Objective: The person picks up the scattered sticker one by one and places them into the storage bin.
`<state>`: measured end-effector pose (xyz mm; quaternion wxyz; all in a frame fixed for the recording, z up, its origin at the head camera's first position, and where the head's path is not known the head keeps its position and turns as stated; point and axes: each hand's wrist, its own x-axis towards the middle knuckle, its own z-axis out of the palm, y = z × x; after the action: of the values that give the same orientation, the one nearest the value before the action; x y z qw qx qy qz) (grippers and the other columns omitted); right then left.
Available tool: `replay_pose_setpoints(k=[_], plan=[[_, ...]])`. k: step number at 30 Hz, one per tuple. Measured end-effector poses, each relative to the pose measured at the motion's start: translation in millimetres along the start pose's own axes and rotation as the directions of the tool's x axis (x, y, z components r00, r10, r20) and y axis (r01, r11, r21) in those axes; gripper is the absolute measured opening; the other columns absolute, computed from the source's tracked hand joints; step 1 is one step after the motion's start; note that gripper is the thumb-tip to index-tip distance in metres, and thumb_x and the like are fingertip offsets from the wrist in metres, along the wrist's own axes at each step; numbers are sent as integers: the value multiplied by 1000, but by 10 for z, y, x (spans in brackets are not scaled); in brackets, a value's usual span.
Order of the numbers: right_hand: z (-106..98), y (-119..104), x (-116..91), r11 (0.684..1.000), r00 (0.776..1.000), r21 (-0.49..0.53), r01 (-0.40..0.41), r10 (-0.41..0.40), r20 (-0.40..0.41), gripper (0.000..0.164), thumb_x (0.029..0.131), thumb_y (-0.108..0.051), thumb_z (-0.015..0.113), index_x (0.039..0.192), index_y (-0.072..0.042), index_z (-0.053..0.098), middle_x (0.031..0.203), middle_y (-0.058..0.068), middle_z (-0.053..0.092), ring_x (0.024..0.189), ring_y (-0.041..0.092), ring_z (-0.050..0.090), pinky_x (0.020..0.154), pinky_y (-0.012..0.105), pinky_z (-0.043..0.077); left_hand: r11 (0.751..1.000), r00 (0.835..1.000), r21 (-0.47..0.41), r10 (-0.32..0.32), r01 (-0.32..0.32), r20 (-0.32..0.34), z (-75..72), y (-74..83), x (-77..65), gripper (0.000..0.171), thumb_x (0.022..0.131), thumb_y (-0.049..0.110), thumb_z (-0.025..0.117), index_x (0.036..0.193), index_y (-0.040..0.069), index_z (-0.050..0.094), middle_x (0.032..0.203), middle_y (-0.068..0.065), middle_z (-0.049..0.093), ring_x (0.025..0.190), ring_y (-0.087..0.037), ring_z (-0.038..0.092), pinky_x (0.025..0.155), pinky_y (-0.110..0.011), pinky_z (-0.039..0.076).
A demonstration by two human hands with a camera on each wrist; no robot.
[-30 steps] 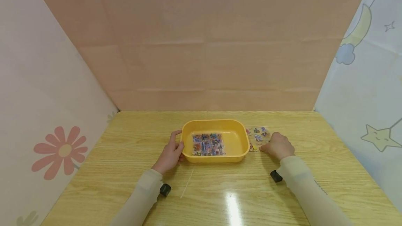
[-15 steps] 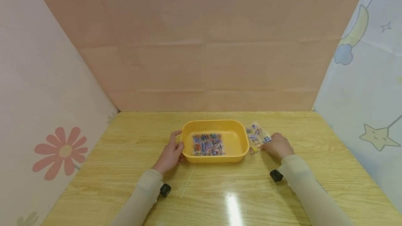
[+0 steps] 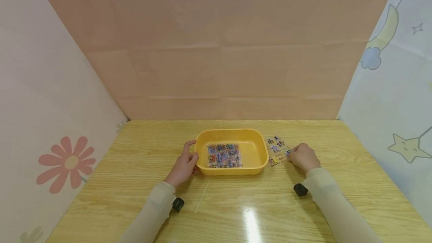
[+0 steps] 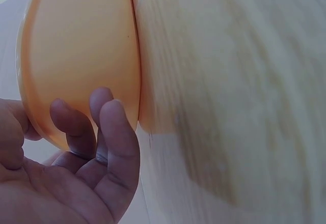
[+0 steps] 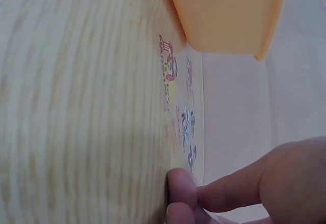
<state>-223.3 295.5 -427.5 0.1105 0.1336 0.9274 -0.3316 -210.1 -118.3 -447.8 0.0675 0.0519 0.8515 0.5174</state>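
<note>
A yellow plastic basin [image 3: 253, 153] stands on the table, with a stack of colourful printed sticker sheets [image 3: 224, 156] lying in its left half. My left hand [image 3: 182, 166] holds the basin's left end, its thumb and forefinger at the rim; the other fingers curl beside the wall in the left wrist view. Just right of the basin lies a clear sticker sheet [image 3: 277, 151] with small cartoon figures, flat on the wood. My right hand [image 3: 303, 156] pinches that sheet's right edge between thumb and fingertips, also seen in the right wrist view.
The wooden table [image 3: 141, 149] reaches back to a plain pinkish-brown panel [image 3: 216, 66]. Pale printed panels stand left and right, one with a red flower [image 3: 69, 162], the other with a star [image 3: 410, 148]. A thin pale line runs on the wood in front of the basin.
My right hand has shifted slightly right. The sticker sheet by it turned and lifted in part, then came down flat again, now angled differently. My left hand and the basin have stayed put.
</note>
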Motion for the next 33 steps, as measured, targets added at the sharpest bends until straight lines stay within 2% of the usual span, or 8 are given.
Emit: replay_pose_setpoints(k=[4, 7, 11, 14, 19, 27, 33], plan=[[-2, 49, -1, 999, 1000, 42, 5, -6, 7, 21, 86, -15, 60, 99, 1, 60, 105, 21, 60, 90, 33, 53, 73, 41, 43, 1000, 1000, -3, 7, -7, 1, 1, -5, 2, 49, 108, 20, 41, 153, 20, 23, 75, -9, 59, 60, -21, 56, 51, -34, 50], [1, 82, -10, 997, 1000, 69, 22, -23, 10, 21, 87, -16, 58, 99, 1, 62, 99, 16, 61, 86, 30, 53, 70, 37, 42, 1000, 1000, -7, 9, -9, 0, 6, -14, 2, 49, 108, 20, 42, 153, 20, 24, 74, -9, 59, 60, -21, 56, 51, -34, 50], [-9, 101, -48, 994, 999, 108, 34, -35, 15, 34, 91, -17, 51, 114, 7, 58, 97, 13, 68, 87, 26, 57, 71, 35, 44, 1000, 1000, -12, 6, -6, 4, 12, -28, -1, 48, 108, 21, 41, 153, 21, 23, 74, -8, 58, 59, -20, 55, 50, -34, 50], [-29, 99, -76, 990, 999, 137, 34, -36, 17, 40, 95, -17, 44, 124, 11, 52, 96, 12, 72, 83, 25, 61, 74, 37, 47, 1000, 1000, -16, 3, -3, 5, 13, -31, -6, 48, 108, 22, 41, 153, 21, 23, 74, -8, 59, 59, -20, 56, 50, -33, 50], [-66, 97, -96, 987, 998, 152, 54, -50, -27, 44, 99, -18, 35, 126, 13, 52, 96, 12, 75, 76, 22, 63, 81, 43, 47, 1000, 1000, -19, -4, 4, 6, 10, -23, -13, 48, 108, 23, 41, 153, 23, 23, 76, -8, 60, 60, -20, 56, 51, -33, 50], [-156, 73, -120, 974, 997, 223, 46, -31, -66, 51, 103, -21, 34, 138, 14, 40, 94, 6, 76, 82, 25, 68, 71, 37, 51, 1000, 1000, -13, 18, -18, -2, 5, -46, 5, 48, 108, 20, 42, 153, 21, 24, 74, -9, 59, 59, -20, 56, 49, -33, 50], [-222, 12, -170, 970, 995, 237, 52, -29, -98, 54, 103, -26, 33, 141, 12, 39, 95, 2, 77, 88, 29, 68, 67, 34, 47, 1000, 1000, -19, 21, -21, 1, 3, -44, 10, 48, 108, 21, 42, 153, 21, 24, 76, -8, 61, 59, -19, 56, 50, -33, 50]])
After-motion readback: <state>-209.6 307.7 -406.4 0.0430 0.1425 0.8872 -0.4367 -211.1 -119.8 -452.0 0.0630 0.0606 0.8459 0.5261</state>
